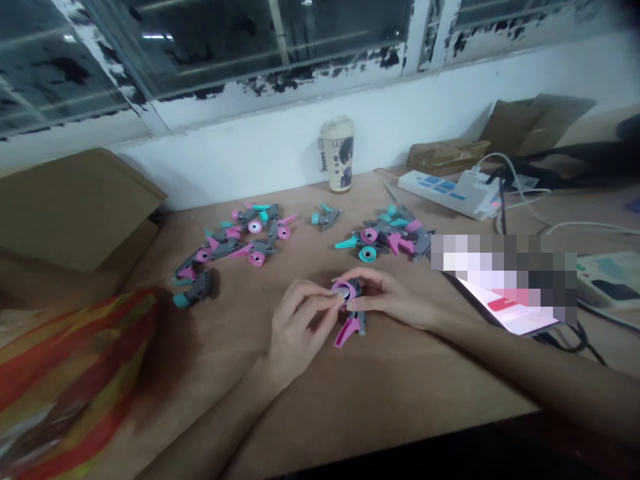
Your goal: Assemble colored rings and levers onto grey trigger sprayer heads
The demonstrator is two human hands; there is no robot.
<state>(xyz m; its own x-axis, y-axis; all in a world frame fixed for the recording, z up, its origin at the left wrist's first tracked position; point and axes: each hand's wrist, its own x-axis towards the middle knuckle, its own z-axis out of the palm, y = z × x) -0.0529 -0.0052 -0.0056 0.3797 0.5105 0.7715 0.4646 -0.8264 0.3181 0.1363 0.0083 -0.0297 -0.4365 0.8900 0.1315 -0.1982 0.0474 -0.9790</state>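
Between my hands, just above the table, is a grey trigger sprayer head (pixel 361 320) with a pink collar and a pink trigger that points down and towards me. My right hand (pixel 380 293) grips it from the right, fingers wrapped over the collar and thumb below. From the left, my left hand (pixel 300 320) pinches a small pale round piece (pixel 344 293) at the collar's mouth; the fingertips partly cover it. Beyond my hands lies a loose group of sprayer heads (pixel 257 257) in grey, pink and teal on the left, with another pile (pixel 390 233) on the right.
A single sprayer head (pixel 327 217) lies between the groups. A patterned cup (pixel 340 157) stands by the wall. On the right are a power strip (pixel 450 190), cables and a lit screen (pixel 520 313). Cardboard (pixel 75 207) and an orange-yellow bag (pixel 75 387) take up the left.
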